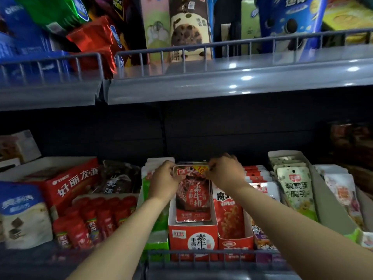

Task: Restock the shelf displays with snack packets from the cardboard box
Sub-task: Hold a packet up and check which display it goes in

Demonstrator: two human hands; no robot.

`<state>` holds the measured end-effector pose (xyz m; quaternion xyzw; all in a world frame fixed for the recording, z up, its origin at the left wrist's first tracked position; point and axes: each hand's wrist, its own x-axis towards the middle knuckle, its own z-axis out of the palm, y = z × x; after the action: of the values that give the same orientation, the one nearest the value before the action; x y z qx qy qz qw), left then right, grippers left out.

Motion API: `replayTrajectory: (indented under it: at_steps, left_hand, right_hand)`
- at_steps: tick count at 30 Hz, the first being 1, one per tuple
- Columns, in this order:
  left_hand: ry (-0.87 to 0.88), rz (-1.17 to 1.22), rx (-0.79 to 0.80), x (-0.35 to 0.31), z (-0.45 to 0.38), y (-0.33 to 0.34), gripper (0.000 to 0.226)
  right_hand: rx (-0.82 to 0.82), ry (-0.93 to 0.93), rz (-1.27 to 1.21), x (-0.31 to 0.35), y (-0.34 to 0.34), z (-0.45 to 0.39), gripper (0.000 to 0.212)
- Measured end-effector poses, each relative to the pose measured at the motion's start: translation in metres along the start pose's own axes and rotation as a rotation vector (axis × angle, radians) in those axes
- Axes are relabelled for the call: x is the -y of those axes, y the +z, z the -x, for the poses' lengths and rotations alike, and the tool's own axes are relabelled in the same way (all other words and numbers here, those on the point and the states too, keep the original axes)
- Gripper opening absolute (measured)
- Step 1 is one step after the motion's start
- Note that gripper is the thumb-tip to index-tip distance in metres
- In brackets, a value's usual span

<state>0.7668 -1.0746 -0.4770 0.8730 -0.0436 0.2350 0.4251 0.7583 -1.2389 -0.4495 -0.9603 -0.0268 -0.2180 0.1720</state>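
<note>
Both hands at top of stack of glossy red foil snack packets [192, 196], standing upright in open-topped red-and-white cardboard display carton [192, 237] on lower shelf. Left hand [164, 179] grips top left corner, right hand [225, 171] pinches top right corner. Advice: press stack down evenly, keep faces forward, seat bottoms behind carton lip. Neighbouring orange-red pouch [229, 215] just beside; avoid snagging.
</note>
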Motion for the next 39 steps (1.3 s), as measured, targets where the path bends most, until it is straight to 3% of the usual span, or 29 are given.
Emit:
replayTrajectory:
  at_steps: [5, 9, 16, 20, 27, 39]
  left_hand:
    - [0.096, -0.183, -0.051, 0.007, -0.003, 0.008, 0.028]
    - [0.091, -0.163, -0.043, 0.007, 0.001, 0.009, 0.04]
    - [0.022, -0.157, -0.035, -0.004, 0.011, 0.005, 0.05]
    - [-0.032, -0.135, -0.038, -0.019, 0.03, -0.005, 0.054]
    - [-0.007, 0.023, -0.077, -0.047, 0.101, -0.022, 0.045]
    - [-0.041, 0.118, 0.083, -0.048, 0.263, 0.011, 0.025]
  right_hand:
    - [-0.022, 0.037, 0.079, 0.002, 0.006, -0.004, 0.024]
    - [-0.027, 0.056, 0.093, 0.003, 0.009, -0.004, 0.024]
    - [-0.054, 0.052, -0.063, 0.004, 0.004, 0.01, 0.035]
    - [-0.081, 0.088, -0.171, 0.006, -0.012, 0.024, 0.03]
    - [-0.175, 0.039, -0.388, -0.005, -0.033, 0.098, 0.023]
    - [0.018, 0.079, -0.512, -0.067, -0.026, 0.266, 0.019]
